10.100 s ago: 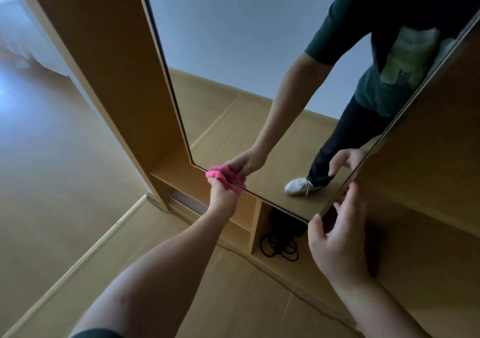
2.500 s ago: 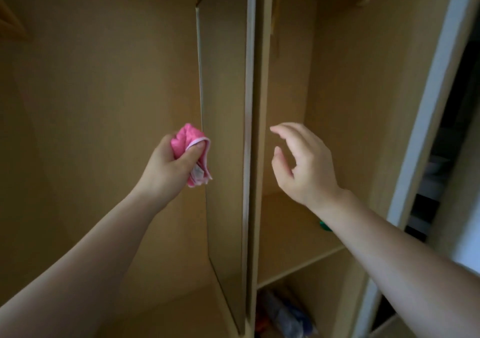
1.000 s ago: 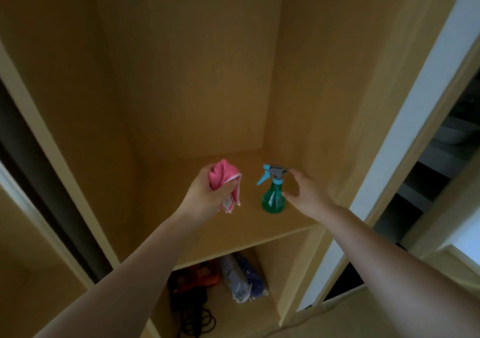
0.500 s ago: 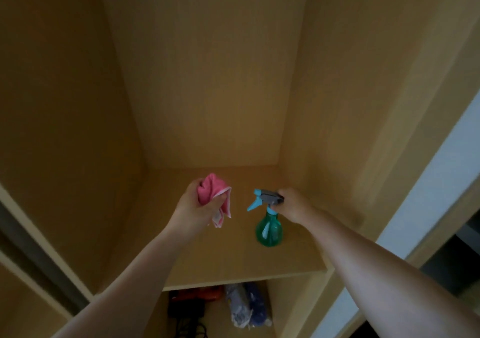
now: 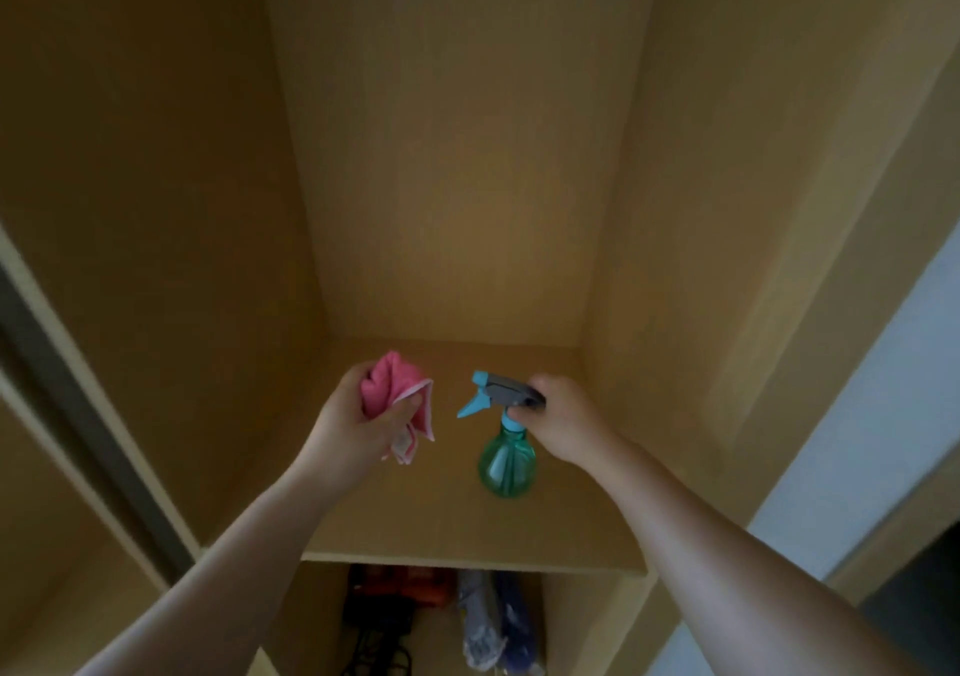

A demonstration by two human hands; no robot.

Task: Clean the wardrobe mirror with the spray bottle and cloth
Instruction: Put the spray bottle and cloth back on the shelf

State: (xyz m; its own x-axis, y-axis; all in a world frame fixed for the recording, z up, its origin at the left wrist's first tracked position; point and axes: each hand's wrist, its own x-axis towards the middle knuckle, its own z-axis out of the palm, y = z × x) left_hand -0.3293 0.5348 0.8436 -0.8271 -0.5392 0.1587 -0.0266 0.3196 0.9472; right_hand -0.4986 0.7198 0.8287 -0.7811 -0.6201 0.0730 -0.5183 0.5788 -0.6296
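A green spray bottle (image 5: 506, 462) with a blue and grey trigger head stands on a wooden shelf (image 5: 447, 524) inside the wardrobe. My right hand (image 5: 563, 418) is closed around the bottle's head and neck. My left hand (image 5: 353, 428) holds a crumpled pink cloth (image 5: 392, 394) above the shelf, just left of the bottle. The mirror is out of view; only the dark edge of a sliding door (image 5: 78, 394) shows at the left.
The wardrobe's wooden back and side walls enclose the shelf on three sides. Below the shelf sit an orange and black object (image 5: 400, 589), dark cables (image 5: 379, 649) and a bluish bundle (image 5: 493, 623). A white frame (image 5: 852, 441) runs down the right.
My view turned from the mirror to the shelf compartment. My right hand reached the spray bottle and closed on its head. The left hand kept the pink cloth.
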